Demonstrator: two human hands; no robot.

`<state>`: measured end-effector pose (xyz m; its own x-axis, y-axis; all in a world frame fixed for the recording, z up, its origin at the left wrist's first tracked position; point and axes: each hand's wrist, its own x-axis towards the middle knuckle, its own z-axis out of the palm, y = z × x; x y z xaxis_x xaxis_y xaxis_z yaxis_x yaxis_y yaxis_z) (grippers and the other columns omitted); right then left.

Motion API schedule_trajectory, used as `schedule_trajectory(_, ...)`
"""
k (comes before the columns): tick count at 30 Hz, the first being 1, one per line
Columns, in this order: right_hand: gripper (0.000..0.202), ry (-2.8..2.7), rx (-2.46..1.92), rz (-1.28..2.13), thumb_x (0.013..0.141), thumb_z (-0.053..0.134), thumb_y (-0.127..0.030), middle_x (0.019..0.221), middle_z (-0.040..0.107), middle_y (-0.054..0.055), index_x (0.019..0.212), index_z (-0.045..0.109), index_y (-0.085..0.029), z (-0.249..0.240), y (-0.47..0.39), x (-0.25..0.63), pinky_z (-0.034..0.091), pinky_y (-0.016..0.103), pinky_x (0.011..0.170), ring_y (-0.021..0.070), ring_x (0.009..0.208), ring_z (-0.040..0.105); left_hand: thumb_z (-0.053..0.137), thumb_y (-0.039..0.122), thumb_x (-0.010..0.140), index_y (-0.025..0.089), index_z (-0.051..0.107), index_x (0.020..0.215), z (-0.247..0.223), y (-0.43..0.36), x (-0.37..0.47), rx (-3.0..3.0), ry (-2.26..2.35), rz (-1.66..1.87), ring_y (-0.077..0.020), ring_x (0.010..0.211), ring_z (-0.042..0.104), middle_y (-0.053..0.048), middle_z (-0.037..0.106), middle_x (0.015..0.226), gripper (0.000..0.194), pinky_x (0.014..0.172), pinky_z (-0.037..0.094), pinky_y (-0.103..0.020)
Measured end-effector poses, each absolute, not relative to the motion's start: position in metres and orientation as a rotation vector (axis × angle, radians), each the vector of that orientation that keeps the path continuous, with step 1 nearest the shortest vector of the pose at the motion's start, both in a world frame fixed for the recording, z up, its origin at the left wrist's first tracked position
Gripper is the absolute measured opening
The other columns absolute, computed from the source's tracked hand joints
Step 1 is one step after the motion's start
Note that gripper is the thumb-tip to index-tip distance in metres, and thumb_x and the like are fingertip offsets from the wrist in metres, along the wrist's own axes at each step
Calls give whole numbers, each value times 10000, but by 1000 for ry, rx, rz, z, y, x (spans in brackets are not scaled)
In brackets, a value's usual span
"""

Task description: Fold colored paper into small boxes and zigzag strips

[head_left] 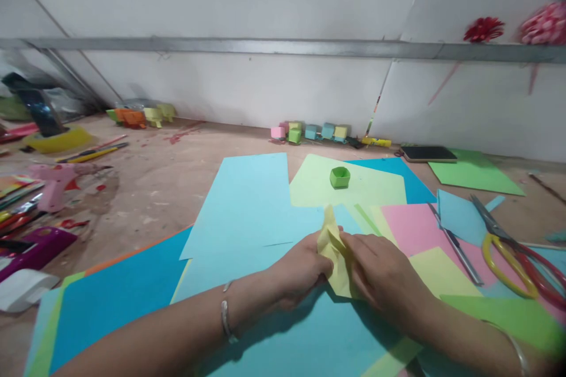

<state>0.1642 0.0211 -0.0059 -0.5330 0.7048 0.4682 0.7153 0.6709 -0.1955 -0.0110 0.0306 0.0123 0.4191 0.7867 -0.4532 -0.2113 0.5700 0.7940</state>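
A creased piece of yellow paper [338,277] is held between my two hands, partly folded, with a narrow point sticking up at its top. My left hand [303,268] pinches its left side, the thumb pressed on the paper. On the other side, my right hand [382,268] is closed on the right part, fingers bent over the fold. Both hands are just above light blue sheets [252,212]. Beyond them, a small green folded paper box [340,177] sits on a pale green sheet [305,185].
Scissors [508,265] and a metal pen-like tool [462,256] lie on coloured paper at the right. A phone [428,154] rests near the wall. Small folded paper pieces [294,133] line the back. At the left are a pink glue gun [52,185] and yellow tape [62,140].
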Motion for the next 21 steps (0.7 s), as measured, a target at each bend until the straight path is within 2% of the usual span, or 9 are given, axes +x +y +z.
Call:
schedule_trajectory(3,348,-2192,-1269,347,878,386,-156,762,685,60,1186,548,-148,3,25,169,467,306,568,202,632,622,544,60,558,111,666,791,12,32,-11,720,948,665,-168,684,598,-47,652,718,267,661,469,-262)
schedule_trajectory(6,203,-1985,-1402,903,866,412,-197,648,623,-9,985,577,-199,12,31,171,412,254,493,160,549,572,617,150,651,91,682,793,13,35,-12,700,1013,685,-185,661,614,-77,671,711,166,660,482,-286)
schedule_trajectory(8,133,-1909,-1408,1100,866,431,-235,625,580,-18,848,560,-206,14,34,170,379,244,473,149,540,538,639,191,673,91,677,775,12,37,-13,718,1049,727,-180,631,609,-80,671,697,148,629,474,-281)
schedule_trajectory(10,167,-1911,-1419,1101,878,459,-296,618,537,-22,756,532,-208,14,35,169,363,246,482,140,547,503,639,206,679,94,678,766,11,39,-14,763,1047,750,-180,630,611,-77,672,691,148,618,471,-276)
schedule_trajectory(13,203,-1966,-1427,897,885,491,-361,637,517,-21,755,525,-209,12,34,167,369,256,515,141,578,476,618,201,689,97,699,825,10,39,-15,837,1003,720,-182,667,626,-74,685,720,190,642,477,-275)
schedule_trajectory(17,145,-1974,-1443,741,844,519,-320,607,462,-43,746,481,-221,11,34,167,346,245,493,129,544,437,599,213,708,102,698,866,9,35,-14,902,961,710,-171,665,623,-70,684,726,217,638,471,-261)
schedule_trajectory(21,178,-2002,-1452,766,821,517,-291,577,392,-59,678,437,-223,10,35,167,316,238,480,117,522,393,606,241,702,112,672,830,11,33,-14,930,966,704,-163,631,605,-57,659,708,193,597,453,-251)
